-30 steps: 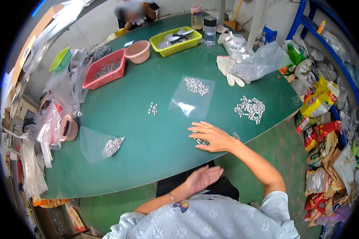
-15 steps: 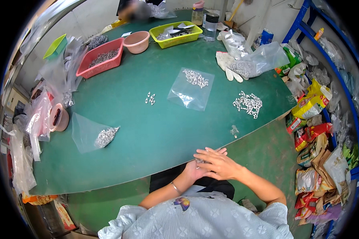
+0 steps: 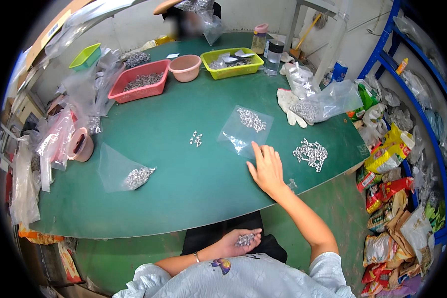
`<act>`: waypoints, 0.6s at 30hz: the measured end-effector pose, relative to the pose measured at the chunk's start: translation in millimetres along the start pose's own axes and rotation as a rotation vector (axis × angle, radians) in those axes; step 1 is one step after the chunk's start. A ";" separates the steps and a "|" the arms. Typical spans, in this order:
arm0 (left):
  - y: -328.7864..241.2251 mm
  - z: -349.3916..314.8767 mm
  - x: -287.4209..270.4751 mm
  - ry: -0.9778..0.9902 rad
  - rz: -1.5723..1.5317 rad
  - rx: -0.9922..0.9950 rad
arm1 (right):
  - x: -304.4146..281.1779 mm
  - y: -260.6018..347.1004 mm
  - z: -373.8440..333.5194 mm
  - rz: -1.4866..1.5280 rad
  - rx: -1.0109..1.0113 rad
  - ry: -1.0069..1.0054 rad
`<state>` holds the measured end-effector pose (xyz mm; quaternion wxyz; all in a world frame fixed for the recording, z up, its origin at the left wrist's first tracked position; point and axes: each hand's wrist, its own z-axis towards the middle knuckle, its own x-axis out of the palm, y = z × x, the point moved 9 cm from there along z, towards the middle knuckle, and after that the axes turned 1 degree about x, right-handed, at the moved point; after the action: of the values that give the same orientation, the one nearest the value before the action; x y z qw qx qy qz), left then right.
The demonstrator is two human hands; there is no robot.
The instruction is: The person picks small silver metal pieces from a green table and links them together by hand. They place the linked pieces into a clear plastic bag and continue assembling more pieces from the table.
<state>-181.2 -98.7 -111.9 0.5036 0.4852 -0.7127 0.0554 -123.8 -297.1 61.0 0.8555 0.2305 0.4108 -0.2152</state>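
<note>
My left hand (image 3: 230,243) is cupped palm up below the table edge, fingers curled round a handful of small silver metal clasps (image 3: 245,240). Over the table my right hand (image 3: 267,171) reaches forward, empty, with fingers spread. Its fingertips are at the near corner of a flat clear plastic bag (image 3: 232,133). A loose heap of silver clasps (image 3: 252,119) lies at that bag's far side; whether in or on it I cannot tell. Right of my hand is another pile of clasps (image 3: 311,154), and to the left a few lie apart (image 3: 197,141).
A clear bag of clasps (image 3: 138,178) lies front left. Along the back stand a red tray (image 3: 139,94), a pink bowl (image 3: 185,74), a yellow-green tray (image 3: 233,73) and a jar (image 3: 273,59). A white glove (image 3: 294,116) and blue shelving (image 3: 380,44) are right. Another person sits opposite.
My hands were together at the table edge and have parted. The right moved forward over the table; the left dropped toward my lap with the clasps. The view has tilted somewhat.
</note>
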 end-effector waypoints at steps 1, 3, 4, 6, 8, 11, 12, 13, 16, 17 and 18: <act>3.2 -12.2 16.1 0.006 0.040 0.020 | 13.8 -3.7 7.6 -0.124 0.000 0.027; -7.4 -22.7 49.1 0.051 0.095 0.090 | 36.7 -22.7 13.2 -0.240 -0.042 0.042; -18.9 -25.8 64.4 0.093 0.103 0.154 | 45.6 -29.5 16.0 -0.295 -0.068 0.050; -53.9 -32.9 94.1 0.075 0.059 0.365 | 36.1 -34.1 22.5 -0.203 -0.058 -0.042; -108.5 -28.8 114.8 0.073 0.128 0.603 | 21.8 -32.2 29.0 -0.078 -0.034 -0.114; -168.7 -5.7 167.7 0.139 0.208 0.718 | 10.8 -38.4 35.9 -0.019 0.004 -0.151; -193.4 3.7 177.5 0.123 0.238 0.782 | 7.7 -35.8 40.6 0.008 0.017 -0.144; -209.1 12.2 186.8 0.098 0.191 0.824 | 6.2 -34.9 43.0 0.012 0.023 -0.125; -239.8 26.3 205.6 0.083 0.196 0.897 | 0.4 -33.3 52.9 0.015 0.035 -0.102; -245.9 30.0 209.6 0.088 0.223 0.910 | -0.9 -34.7 54.6 0.014 0.039 -0.099; -246.1 34.7 213.8 0.137 0.263 0.809 | -5.1 -35.3 55.7 0.005 0.033 -0.128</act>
<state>-25.0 -383.1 -64.6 0.3075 0.5440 -0.6542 0.4260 -112.7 -356.3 88.4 0.8767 0.2311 0.3509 -0.2342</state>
